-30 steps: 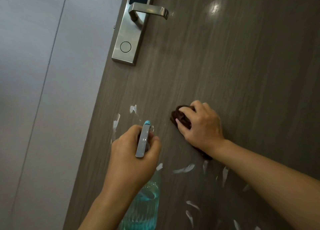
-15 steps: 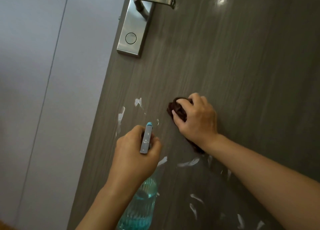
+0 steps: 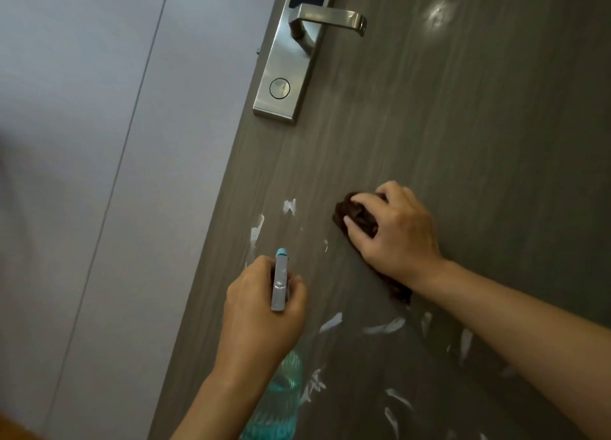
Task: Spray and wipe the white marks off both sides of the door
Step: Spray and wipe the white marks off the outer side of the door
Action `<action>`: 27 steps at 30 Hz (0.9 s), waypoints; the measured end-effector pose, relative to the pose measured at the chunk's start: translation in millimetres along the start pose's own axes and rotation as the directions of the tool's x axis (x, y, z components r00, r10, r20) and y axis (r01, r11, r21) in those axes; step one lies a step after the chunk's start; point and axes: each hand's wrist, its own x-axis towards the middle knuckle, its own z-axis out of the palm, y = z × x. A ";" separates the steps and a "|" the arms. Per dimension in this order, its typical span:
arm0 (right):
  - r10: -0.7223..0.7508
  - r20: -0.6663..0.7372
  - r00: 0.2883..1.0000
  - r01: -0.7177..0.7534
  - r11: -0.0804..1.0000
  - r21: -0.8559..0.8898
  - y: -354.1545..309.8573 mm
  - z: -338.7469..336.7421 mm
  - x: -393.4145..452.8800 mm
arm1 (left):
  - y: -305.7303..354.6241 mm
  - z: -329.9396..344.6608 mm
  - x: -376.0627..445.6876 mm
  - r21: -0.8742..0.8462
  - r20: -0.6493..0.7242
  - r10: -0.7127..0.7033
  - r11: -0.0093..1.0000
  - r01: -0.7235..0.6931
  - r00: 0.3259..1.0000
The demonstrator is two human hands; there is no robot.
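Right hand (image 3: 396,234), below and right of the lever lock plate (image 3: 287,59), clutching a dark brown cloth (image 3: 355,216) pressed against the grey door (image 3: 463,125). Left hand (image 3: 261,310), lower still, wrapped round a blue spray bottle (image 3: 279,282), nozzle toward white marks (image 3: 256,231) near the door's edge. More white smears beneath both wrists.

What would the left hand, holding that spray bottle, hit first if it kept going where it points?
Probably the door itself, near the white marks just beyond the left hand and spray bottle; depth is unclear.
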 end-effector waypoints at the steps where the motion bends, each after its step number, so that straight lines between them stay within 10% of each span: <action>1: 0.000 -0.021 1.000 0.000 1.000 0.005 0.6 0.4 12.6 | -2.3 -1.2 0.8 0.003 0.009 -0.012 1.000 0.012 1.000; 9: -0.042 -0.083 0.996 0.032 0.992 -0.121 -41.6 46.3 86.6 | -11.4 -20.4 8.6 -0.006 -0.015 -0.029 1.000 0.029 0.999; 17: -0.396 0.243 0.885 0.413 0.910 -0.022 -74.1 67.9 -9.8 | -11.1 -45.4 16.8 -0.014 -0.064 -0.006 1.000 0.005 0.998; 23: -0.131 -0.045 0.990 0.126 0.986 -0.106 -47.0 52.0 77.2 | -9.9 -43.0 17.1 -0.046 -0.063 -0.004 0.999 0.001 0.998; 27: -0.217 0.037 0.975 0.220 0.972 -0.082 -56.7 58.3 50.2 | -6.0 -39.8 17.3 -0.042 -0.049 0.004 0.999 -0.006 0.999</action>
